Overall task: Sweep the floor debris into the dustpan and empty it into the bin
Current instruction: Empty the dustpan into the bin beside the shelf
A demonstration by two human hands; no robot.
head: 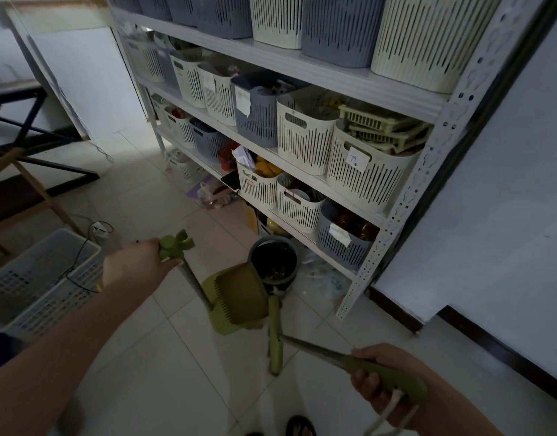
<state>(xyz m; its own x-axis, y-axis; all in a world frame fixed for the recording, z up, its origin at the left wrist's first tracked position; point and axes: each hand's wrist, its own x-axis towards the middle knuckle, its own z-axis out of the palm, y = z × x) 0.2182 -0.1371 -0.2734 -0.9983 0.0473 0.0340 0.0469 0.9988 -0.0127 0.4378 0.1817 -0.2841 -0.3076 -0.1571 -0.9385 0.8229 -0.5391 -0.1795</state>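
Note:
My left hand (135,265) grips the green top of the dustpan's long grey handle. The green dustpan (239,297) is lifted and tilted, its open edge against the rim of the round grey bin (274,259) on the floor by the shelf. Dark debris lies inside the bin. My right hand (384,379) holds the green grip of the broom handle. The green broom head (274,335) stands on the tiles just right of the dustpan, under the bin's near side.
A white metal shelf rack (406,196) loaded with slotted cream and grey baskets fills the right and back. A white mesh basket (41,278) with a black cable sits at the left. A dark table frame (34,146) stands further left. Bags and boxes lie under the lowest shelf.

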